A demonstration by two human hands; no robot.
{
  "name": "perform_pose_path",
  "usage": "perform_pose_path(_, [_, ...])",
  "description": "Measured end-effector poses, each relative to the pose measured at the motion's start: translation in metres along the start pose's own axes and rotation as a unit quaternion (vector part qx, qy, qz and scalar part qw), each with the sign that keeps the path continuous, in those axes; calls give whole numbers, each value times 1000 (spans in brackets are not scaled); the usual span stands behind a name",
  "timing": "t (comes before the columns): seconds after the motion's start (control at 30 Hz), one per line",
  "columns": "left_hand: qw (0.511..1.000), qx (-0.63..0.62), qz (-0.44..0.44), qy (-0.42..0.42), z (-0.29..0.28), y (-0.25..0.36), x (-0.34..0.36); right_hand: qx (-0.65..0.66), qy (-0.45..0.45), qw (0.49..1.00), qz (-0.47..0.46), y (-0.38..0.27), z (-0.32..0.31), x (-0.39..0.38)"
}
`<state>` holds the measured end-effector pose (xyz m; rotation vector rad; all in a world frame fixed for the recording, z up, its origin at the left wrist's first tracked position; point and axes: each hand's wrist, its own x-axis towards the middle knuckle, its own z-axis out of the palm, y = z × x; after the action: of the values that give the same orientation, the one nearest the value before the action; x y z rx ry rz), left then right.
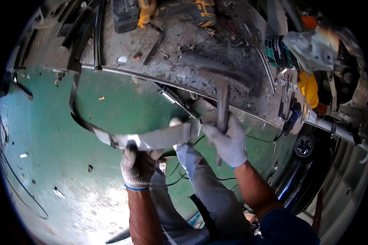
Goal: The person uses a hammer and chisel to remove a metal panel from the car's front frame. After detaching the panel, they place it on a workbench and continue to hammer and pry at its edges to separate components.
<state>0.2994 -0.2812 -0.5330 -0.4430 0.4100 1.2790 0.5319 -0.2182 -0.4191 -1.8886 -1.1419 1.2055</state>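
Note:
Both of my hands wear whitish knit gloves. My left hand [138,165] is closed around the lower edge of a long curved metal strip [163,139]. The strip's right part is bright and bare, while its left part runs dark and bends up toward the bench at the upper left. My right hand [229,141] grips a hammer [223,102] by its handle, with the head up over the bench edge. The fingers of that hand are close to the strip's right end; whether they touch it I cannot tell.
A grimy metal workbench [180,36] spans the far side, bearing a black and yellow power tool [184,12], a battery pack [125,14] and scattered metal bits. To the right are a dark can [280,52] and several wrenches [285,87]. Cables [20,183] lie on the green floor [98,90].

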Motion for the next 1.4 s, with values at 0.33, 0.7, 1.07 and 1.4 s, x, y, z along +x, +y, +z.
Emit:
perform_pose_path(0.33, [989, 40, 140, 33, 33, -12, 102, -127, 25, 981, -143, 13, -27, 24])
perform_pose_path(0.7, [950, 144, 256, -107, 11, 3, 146, -450, 8, 842, -296, 58, -10, 53])
perform_pose_path(1.07, [949, 117, 241, -166, 3, 6, 160, -483, -31, 849, -212, 28, -16, 55])
perform_pose_path(1.4, [949, 112, 233, -183, 1, 8, 165, -483, 11, 818, -312, 44, -15, 56])
